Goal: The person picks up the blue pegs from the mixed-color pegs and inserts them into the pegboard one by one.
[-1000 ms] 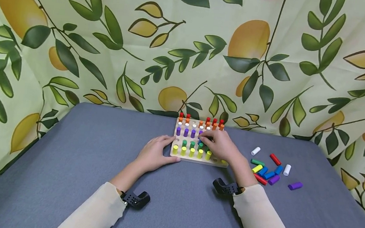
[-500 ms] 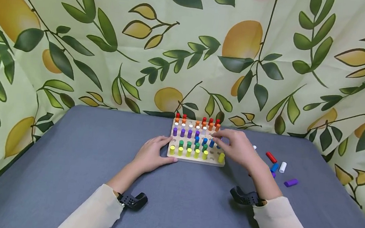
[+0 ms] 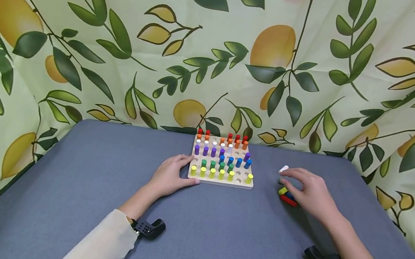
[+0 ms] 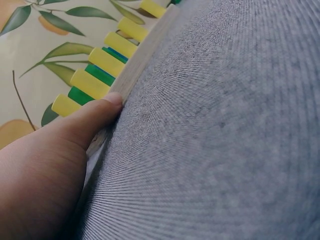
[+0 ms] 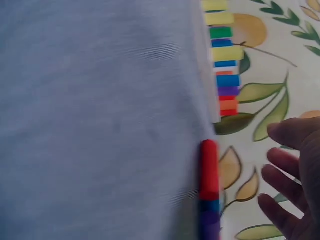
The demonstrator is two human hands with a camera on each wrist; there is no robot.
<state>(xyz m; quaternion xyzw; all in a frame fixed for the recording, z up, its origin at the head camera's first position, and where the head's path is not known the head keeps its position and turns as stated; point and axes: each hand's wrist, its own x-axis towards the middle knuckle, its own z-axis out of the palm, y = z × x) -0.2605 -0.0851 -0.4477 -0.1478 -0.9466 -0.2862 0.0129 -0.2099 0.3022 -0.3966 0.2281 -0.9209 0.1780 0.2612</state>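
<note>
A light wooden pegboard (image 3: 221,183) stands on the table with rows of coloured pegs: red, orange, white, purple, blue, green and yellow. My left hand (image 3: 169,177) holds its near left corner, fingers at the left side and thumb along the front edge. That thumb (image 4: 95,117) presses the board's edge below the yellow pegs in the left wrist view. My right hand (image 3: 311,193) hovers over the loose pegs, its fingers (image 5: 282,182) apart with nothing seen between them. A white peg (image 3: 283,169), a yellow peg (image 3: 283,190) and a red peg (image 3: 288,200) show beside it; the hand hides others.
Grey-blue cloth covers the table (image 3: 215,231). A fabric backdrop (image 3: 208,53) with leaves and fruit hangs behind the table's far edge. Dark cameras (image 3: 149,228) are strapped to both wrists.
My right hand has left the right side of the pegboard and moved right, over the loose pegs. The blue pegs it covered now show standing in their row. My left hand stays at the board.
</note>
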